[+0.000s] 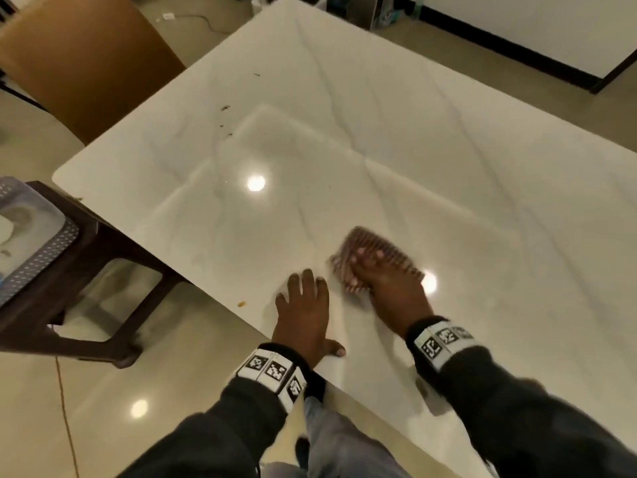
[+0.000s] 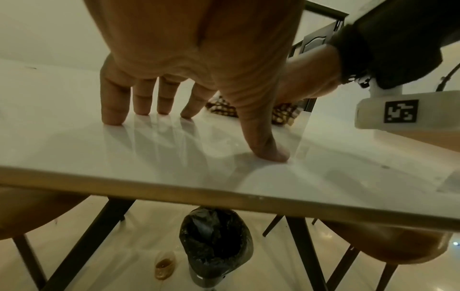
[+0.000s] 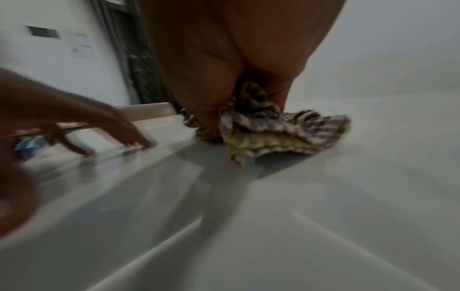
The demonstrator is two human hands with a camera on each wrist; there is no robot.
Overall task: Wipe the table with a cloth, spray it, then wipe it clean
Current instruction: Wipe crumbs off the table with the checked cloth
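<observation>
The white marble table [image 1: 379,132] fills the head view. A brown checked cloth [image 1: 370,241] lies bunched on it near the front edge. My right hand [image 1: 362,270] lies on top of the cloth, fingers curled over it. In the right wrist view the cloth [image 3: 286,133] bunches up into the palm and is blurred by motion. My left hand [image 1: 310,312] rests on the bare table just left of the cloth, apart from it, with straight fingers [image 2: 114,110] and thumb tip touching the surface. Dark crumbs [image 1: 225,108] lie at the far left. No spray bottle is in view.
A brown chair [image 1: 86,63] stands at the table's far left side. A dark stool [image 1: 103,243] with a grey perforated basket [image 1: 41,250] stands left of the front edge. Under the table are a black bin bag [image 2: 214,246] and a small glass [image 2: 164,265] on the floor.
</observation>
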